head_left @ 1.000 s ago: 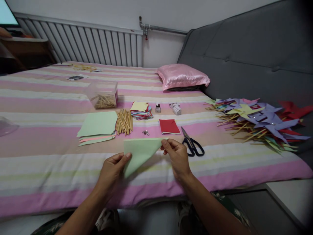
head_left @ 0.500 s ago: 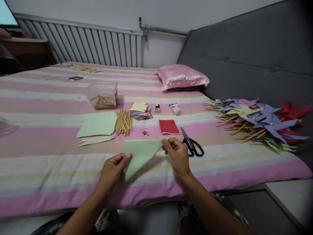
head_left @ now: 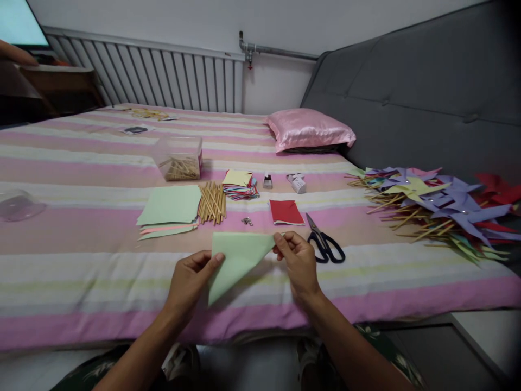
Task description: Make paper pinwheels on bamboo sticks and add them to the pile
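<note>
Basically, one clear plastic box (head_left: pixel 191 144) sat past the middle of the bed (head_left: pixel 61 233), left of the view's centre, with a loose heap of thin sticks (head_left: pixel 181 170) low inside it. A clear domed piece (head_left: pixel 20 207) lay by itself toward the bed's left side; couldn't make out anything in it. Two small cartons, one white and dark (head_left: pixel 267 181), one mostly white (head_left: pixel 298 183), stood short of the pillow (head_left: pixel 309 130); contents not readable.

Grip: both hands closed in thumb-and-finger pinches, no real gap. Left hand (head_left: pixel 190 279) had the left side of a folded green sheet (head_left: pixel 236 256), thumb flat on top. Right hand (head_left: pixel 300 264) had its upper right corner between thumb and index finger. Sheet was a triangle, long slanted side toward the right hand, positioned over the strip along the bed's near edge.

Just beyond the sheet, left to right: pale green paper stack (head_left: pixel 169 205), thicker sticks (head_left: pixel 211 203) touching or nearly touching it, small metal bits (head_left: pixel 247 221), red square (head_left: pixel 286 212). Scissors (head_left: pixel 321 235) lay beside the right hand, blades slightly apart, tips toward the far edge. Pinwheels (head_left: pixel 445 203) were heaped at the bed's right edge against the headboard (head_left: pixel 427 65).
</note>
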The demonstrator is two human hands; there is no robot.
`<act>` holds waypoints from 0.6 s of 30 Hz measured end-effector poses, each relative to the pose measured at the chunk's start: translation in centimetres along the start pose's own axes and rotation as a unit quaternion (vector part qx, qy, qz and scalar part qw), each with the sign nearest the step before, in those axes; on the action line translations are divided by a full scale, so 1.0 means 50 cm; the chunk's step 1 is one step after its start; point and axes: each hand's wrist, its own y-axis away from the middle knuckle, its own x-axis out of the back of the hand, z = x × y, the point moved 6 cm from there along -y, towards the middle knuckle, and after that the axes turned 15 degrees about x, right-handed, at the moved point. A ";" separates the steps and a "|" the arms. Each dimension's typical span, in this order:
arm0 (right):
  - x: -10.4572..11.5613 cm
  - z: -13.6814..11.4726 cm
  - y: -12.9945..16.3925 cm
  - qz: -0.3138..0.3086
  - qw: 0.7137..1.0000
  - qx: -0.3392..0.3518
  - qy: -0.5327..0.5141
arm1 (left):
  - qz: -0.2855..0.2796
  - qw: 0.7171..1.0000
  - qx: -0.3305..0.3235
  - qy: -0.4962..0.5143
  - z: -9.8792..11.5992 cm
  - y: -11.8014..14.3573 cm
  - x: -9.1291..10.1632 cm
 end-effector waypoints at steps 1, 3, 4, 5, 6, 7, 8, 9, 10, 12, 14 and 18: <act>-0.001 0.002 0.001 0.001 1.000 -0.004 -0.001 | 0.005 1.000 -0.001 -0.005 0.002 0.002 0.000; 0.000 0.004 0.002 0.002 1.000 -0.003 0.003 | 0.016 1.000 -0.015 -0.018 0.007 0.005 0.002; 0.001 0.001 0.001 -0.001 1.000 0.006 0.009 | 0.021 0.999 -0.023 -0.026 0.009 0.007 0.003; 0.001 -0.005 0.000 -0.009 1.000 0.022 0.018 | 0.025 0.999 -0.027 -0.035 0.010 0.008 0.005; 0.000 -0.013 -0.003 -0.023 0.998 0.046 0.034 | 0.026 0.998 -0.028 -0.046 0.010 0.008 0.006; -0.001 -0.025 -0.005 -0.044 0.994 0.077 0.057 | 0.027 0.998 -0.027 -0.059 0.010 0.008 0.007; -0.004 -0.037 -0.007 -0.070 0.988 0.111 0.085 | 0.026 0.997 -0.026 -0.073 0.009 0.007 0.007; -0.008 -0.049 -0.009 -0.097 0.978 0.146 0.114 | 0.024 0.995 -0.026 -0.088 0.007 0.006 0.007; -0.012 -0.060 -0.010 -0.123 0.967 0.174 0.140 | 0.023 0.994 -0.029 -0.105 0.006 0.005 0.006; -0.018 -0.072 -0.011 -0.161 0.950 0.207 0.171 | 0.019 0.990 -0.038 -0.137 0.004 0.004 0.005; -0.023 -0.074 -0.011 -0.185 0.944 0.211 0.176 | 0.014 0.986 -0.047 -0.161 0.002 0.003 0.003; -0.031 -0.068 -0.007 -0.214 0.940 0.200 0.174 | 0.003 0.982 -0.059 -0.180 0.002 0.003 -0.001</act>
